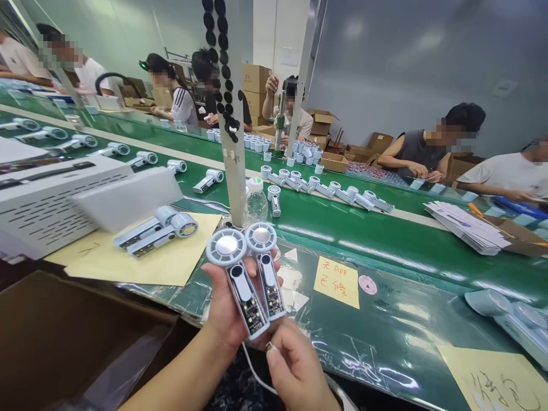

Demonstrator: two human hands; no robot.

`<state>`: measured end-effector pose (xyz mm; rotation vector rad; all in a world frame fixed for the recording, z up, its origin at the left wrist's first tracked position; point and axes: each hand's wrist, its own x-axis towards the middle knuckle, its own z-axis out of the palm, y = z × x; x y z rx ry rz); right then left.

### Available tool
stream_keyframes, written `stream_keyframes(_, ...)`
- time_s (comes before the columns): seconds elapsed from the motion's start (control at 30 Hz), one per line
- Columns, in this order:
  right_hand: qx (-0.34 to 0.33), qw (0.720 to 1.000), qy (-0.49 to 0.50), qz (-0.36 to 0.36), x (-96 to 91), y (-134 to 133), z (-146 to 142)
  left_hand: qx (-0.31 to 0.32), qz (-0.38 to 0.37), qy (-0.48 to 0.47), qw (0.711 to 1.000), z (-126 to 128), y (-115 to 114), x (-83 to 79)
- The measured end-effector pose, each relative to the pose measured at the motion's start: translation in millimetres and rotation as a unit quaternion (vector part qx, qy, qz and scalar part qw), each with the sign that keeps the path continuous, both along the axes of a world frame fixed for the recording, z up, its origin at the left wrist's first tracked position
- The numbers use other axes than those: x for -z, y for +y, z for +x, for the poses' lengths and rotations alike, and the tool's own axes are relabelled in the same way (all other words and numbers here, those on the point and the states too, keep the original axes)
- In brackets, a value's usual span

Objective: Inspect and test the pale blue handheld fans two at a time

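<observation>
My left hand [225, 311] is closed around two pale blue handheld devices, held side by side. The nearer device [246, 308] and the one beside it [270, 285] each have a round ringed head with a shiny disc and a clear handle showing a circuit board. Just below their bases, my right hand [295, 357] pinches a small metal tip, seemingly the end of a white cable [256, 372]. The tip looks apart from both handles. Part of the cable is hidden by my right hand.
Two similar devices [158, 231] lie on yellow paper [192, 260] at left, beside a white metal box [60, 200]. More stand along the green conveyor [325, 220]. A post [234, 171] and clear bottle [256, 200] are ahead. An open carton [85, 337] is lower left. Several people sit opposite.
</observation>
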<state>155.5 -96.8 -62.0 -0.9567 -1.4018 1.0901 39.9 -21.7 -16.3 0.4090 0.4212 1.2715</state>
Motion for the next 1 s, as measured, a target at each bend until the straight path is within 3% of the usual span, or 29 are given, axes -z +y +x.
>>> stream_keyframes(0.23, 0.02, 0.979, 0.108, -0.169, 9.8, -1, -10, -0.01, 0.088, 0.031, 0.996, -4, -3, -2.6)
stream_keyframes(0.37, -0.009, 0.97, 0.159, -0.185, 4.1, 0, -4, -0.018, 0.116, 0.06, 0.991, -6, -5, -3.7)
stream_keyframes(0.6, 0.021, 0.956, 0.191, -0.221, 1.3, -1, -7, -0.051, 0.158, 0.1, 0.981, 2, -7, 8.7)
stream_keyframes(0.73, 0.016, 0.974, 0.136, -0.179, 1.2, -2, -3, -0.002, 0.158, 0.087, 0.984, 1, -4, 12.0)
stream_keyframes(0.87, 0.023, 0.997, 0.032, -0.062, -10.9, 0, 21, -0.038, 0.13, 0.077, 0.988, -8, 3, 5.4)
stream_keyframes(0.93, 0.104, 0.993, -0.026, -0.04, -16.6, 5, 34, -0.042, 0.103, 0.081, 0.991, -13, 2, 3.3)
stream_keyframes(1.0, 0.205, 0.976, -0.068, -0.041, -19.7, 11, 42, -0.005, 0.086, 0.108, 0.99, -16, -3, 4.8)
